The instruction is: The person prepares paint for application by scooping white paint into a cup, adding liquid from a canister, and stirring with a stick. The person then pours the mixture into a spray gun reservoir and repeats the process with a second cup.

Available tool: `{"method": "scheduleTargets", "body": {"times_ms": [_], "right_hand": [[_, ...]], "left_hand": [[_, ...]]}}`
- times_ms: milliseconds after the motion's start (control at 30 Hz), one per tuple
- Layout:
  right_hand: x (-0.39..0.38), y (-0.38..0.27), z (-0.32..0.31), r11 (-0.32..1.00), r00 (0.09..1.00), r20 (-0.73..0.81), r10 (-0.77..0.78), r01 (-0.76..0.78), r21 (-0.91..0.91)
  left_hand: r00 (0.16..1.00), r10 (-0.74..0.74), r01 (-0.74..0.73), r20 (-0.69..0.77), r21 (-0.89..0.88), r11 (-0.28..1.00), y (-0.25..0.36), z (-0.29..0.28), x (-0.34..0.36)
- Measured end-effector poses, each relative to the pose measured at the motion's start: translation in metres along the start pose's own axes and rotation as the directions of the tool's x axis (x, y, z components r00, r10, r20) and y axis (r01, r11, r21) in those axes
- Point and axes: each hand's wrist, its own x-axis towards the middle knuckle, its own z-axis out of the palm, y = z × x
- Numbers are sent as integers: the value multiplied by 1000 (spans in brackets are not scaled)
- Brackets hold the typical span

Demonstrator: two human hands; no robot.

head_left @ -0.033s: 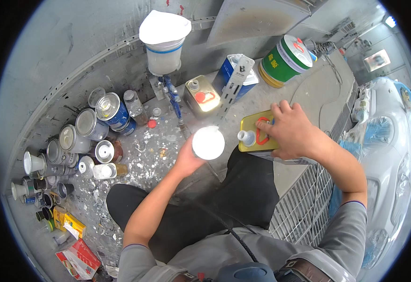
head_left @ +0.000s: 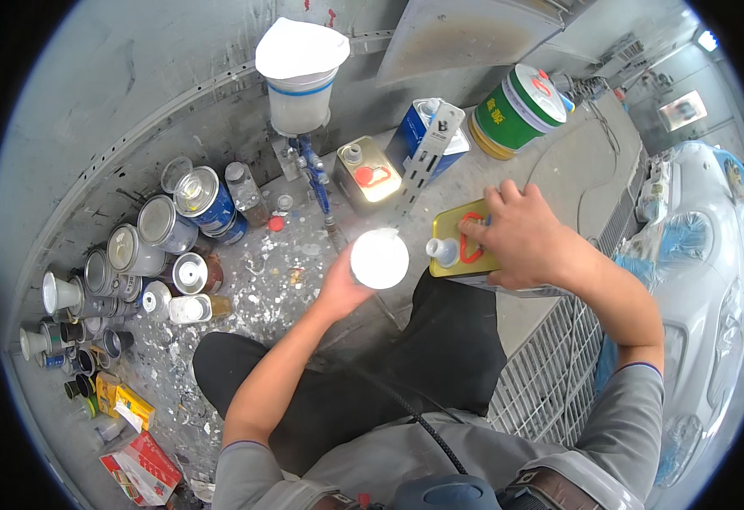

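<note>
A round cup of white liquid [head_left: 380, 258] is in my left hand [head_left: 342, 287], whose fingers wrap its side. Above the cup rises a slotted, ruler-like mixing stick [head_left: 427, 153]; I cannot make out where its lower end rests. My right hand [head_left: 525, 238] grips a rectangular metal can [head_left: 450, 223] with an olive-yellow top, its fingers by the red carry handle [head_left: 471, 238]. The can is tilted, with its pale spout [head_left: 442, 250] toward the cup, a short gap apart. No stream shows between them.
Beyond the cup stand a gold can [head_left: 370, 177], a blue can [head_left: 408, 136] and a green bucket [head_left: 516, 109]. A spray gun [head_left: 312, 174] hangs under a covered pot [head_left: 300, 106]. Several paint cans [head_left: 161, 219] line the left wall. Floor grating [head_left: 550, 374] and a plastic-wrapped car part [head_left: 695, 314] lie right.
The can in my right hand has shifted slightly left, toward the cup. The cup has moved a touch to the right. Both holds are the same.
</note>
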Motion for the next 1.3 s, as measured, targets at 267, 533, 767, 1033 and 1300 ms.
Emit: {"method": "scheduleTargets", "body": {"times_ms": [267,533,767,1033,1300], "right_hand": [[56,-55,-51,970,953,302,-29,99,-222],[83,-72,-58,962,914,404,-16,124,-243],[91,-81,-67,962,895,444,-39,154,-225],[95,-82,-67,970,881,473,-30,140,-198],[100,-84,-65,970,872,489,2,117,-213]], "left_hand": [[1000,7,-6,-21,73,997,2,-7,0],[998,42,-34,-36,199,979,7,-6,0],[997,60,-54,-37,148,987,2,-3,2],[998,50,-44,-33,163,986,-7,1,1],[999,41,-39,-22,108,993,-13,5,3]]}}
